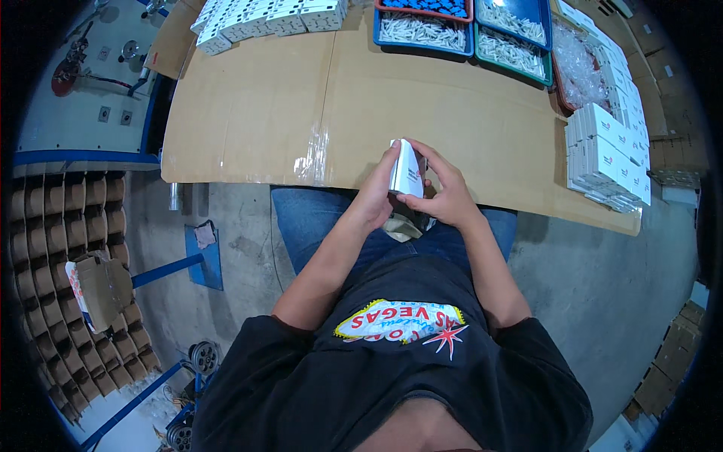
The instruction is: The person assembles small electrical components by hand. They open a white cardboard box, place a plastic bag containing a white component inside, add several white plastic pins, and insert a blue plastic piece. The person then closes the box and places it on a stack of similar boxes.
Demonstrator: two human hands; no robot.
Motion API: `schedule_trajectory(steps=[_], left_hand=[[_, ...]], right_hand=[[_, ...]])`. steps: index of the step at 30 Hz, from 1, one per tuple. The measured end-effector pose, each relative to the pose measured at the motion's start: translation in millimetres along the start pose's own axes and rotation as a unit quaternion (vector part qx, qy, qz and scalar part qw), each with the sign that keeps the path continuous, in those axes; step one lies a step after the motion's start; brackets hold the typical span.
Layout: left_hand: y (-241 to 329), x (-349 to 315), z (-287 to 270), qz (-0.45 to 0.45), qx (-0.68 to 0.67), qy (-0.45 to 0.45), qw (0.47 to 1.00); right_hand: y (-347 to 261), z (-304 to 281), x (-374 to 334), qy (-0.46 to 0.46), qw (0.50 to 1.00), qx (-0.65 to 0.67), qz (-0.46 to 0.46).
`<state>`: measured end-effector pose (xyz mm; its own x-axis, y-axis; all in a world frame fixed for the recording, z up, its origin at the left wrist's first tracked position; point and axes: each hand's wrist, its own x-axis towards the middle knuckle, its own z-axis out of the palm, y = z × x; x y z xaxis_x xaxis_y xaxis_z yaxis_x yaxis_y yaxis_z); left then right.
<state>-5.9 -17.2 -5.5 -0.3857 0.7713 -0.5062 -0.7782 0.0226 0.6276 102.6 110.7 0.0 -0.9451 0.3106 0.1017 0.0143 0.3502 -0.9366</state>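
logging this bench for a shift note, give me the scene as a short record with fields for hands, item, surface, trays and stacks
left hand: holds the small white box from its left
right hand: holds it from the right
surface: cardboard-covered table
trays: red tray with blue pieces; blue trays and green tray with slim white pieces
stacks: white boxes at far left and right
box contents: cannot tell
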Motion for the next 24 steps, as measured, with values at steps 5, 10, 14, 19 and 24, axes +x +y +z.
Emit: schedule_trajectory(steps=[5,10,14,19,24], left_hand=[[2,-3,2,-0.01,0.008,-0.003,1.0],[4,-3,-1,-0.007,-0.004,0.0,1.0],[7,-4,-1,-0.004,0.0,0.001,1.0],[3,-3,-4,-0.005,0.025,-0.002,1.0],[-3,-1,-16,-0.015,0.072,0.006,0.997]], right_hand=[[-1,-2,0,-0.009,1.0,0.008,0.0],[2,-3,2,-0.024,1.0,-0.006,-0.009],[1,-2,3,-0.028,1.0,-0.001,-0.01],[4,-3,2,-0.036,0.999,-0.014,-0.01],[2,-3,2,-0.039,0.999,-0.004,-0.016]])
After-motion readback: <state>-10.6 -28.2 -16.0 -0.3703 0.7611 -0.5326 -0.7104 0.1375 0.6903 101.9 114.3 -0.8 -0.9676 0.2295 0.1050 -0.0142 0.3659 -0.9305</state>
